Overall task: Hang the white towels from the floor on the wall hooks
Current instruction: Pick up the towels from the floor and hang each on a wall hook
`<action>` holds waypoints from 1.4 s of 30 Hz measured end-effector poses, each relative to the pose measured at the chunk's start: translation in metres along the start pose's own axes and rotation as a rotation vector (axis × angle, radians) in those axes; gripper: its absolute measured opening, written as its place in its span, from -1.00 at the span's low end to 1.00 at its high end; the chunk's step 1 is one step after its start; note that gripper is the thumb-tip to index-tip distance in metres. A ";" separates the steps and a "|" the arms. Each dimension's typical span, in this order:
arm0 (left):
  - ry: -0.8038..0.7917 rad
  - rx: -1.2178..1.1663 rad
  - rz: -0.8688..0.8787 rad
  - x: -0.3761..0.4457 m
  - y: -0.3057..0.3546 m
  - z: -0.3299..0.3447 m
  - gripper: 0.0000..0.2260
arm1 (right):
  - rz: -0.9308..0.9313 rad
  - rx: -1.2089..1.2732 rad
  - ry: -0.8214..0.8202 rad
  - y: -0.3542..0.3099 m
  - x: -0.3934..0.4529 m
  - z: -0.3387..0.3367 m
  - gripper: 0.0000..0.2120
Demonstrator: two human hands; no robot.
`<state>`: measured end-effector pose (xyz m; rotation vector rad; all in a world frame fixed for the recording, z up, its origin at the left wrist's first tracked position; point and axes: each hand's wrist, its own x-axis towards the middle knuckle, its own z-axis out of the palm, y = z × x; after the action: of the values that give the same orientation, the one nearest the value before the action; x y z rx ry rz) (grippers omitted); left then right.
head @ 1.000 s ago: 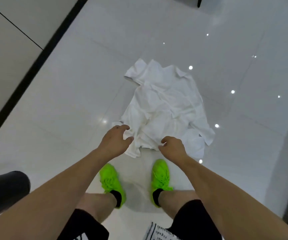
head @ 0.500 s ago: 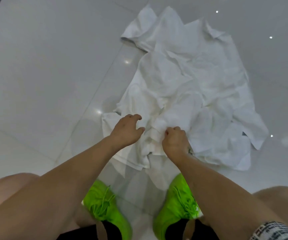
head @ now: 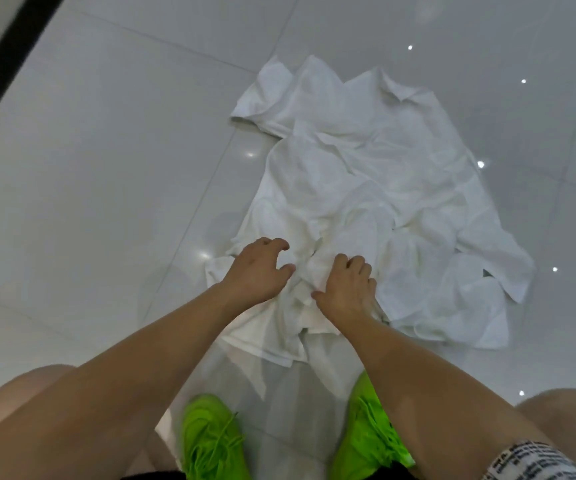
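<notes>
A crumpled pile of white towels lies on the glossy floor in front of me. My right hand is on the pile's near edge, its fingers curled down into a bunched fold of towel with the thumb against the cloth. My left hand sits just left of it over the pile's near left edge, fingers bent and spread and thumb apart, and I see no cloth caught in it. No wall hooks are in view.
The floor is glossy white tile with light reflections. A dark strip runs along the wall at the upper left. My green shoes and bare knees are at the bottom, close to the pile's near edge.
I have crouched, so the pile looks much closer. Both hands came down from above the near edge onto the towels, and the right hand closed into the cloth.
</notes>
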<state>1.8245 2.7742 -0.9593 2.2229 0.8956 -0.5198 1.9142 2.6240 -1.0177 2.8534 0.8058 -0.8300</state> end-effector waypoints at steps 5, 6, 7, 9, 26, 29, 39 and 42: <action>-0.060 0.002 0.007 0.018 -0.013 0.024 -0.57 | 0.023 0.026 0.104 0.000 0.012 0.021 -0.81; -0.064 0.001 0.001 0.018 -0.012 0.023 -0.57 | 0.027 0.086 0.083 0.001 0.014 0.018 -0.80; -0.067 0.004 -0.001 0.015 -0.010 0.020 -0.57 | 0.034 0.167 0.047 0.002 0.014 0.013 -0.76; -0.077 0.004 -0.003 0.004 -0.001 0.008 -0.58 | 0.063 0.359 -0.004 0.005 0.007 -0.006 -0.70; 0.022 0.098 0.385 -0.291 0.306 -0.371 -0.53 | -0.008 0.713 0.279 -0.007 -0.272 -0.547 -0.80; 0.143 0.149 0.497 -0.328 0.350 -0.430 -0.61 | -0.010 0.705 0.422 -0.005 -0.327 -0.627 -0.79; 0.280 0.270 0.791 -0.457 0.472 -0.475 -0.64 | 0.141 0.640 0.716 0.076 -0.506 -0.713 -0.82; 0.293 0.348 0.877 -0.500 0.522 -0.449 -0.61 | 0.218 0.641 0.805 0.131 -0.562 -0.711 -0.80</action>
<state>1.9073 2.5895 -0.1331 2.7539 -0.1188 0.0822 1.9201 2.3900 -0.1324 3.7995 0.2401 0.1869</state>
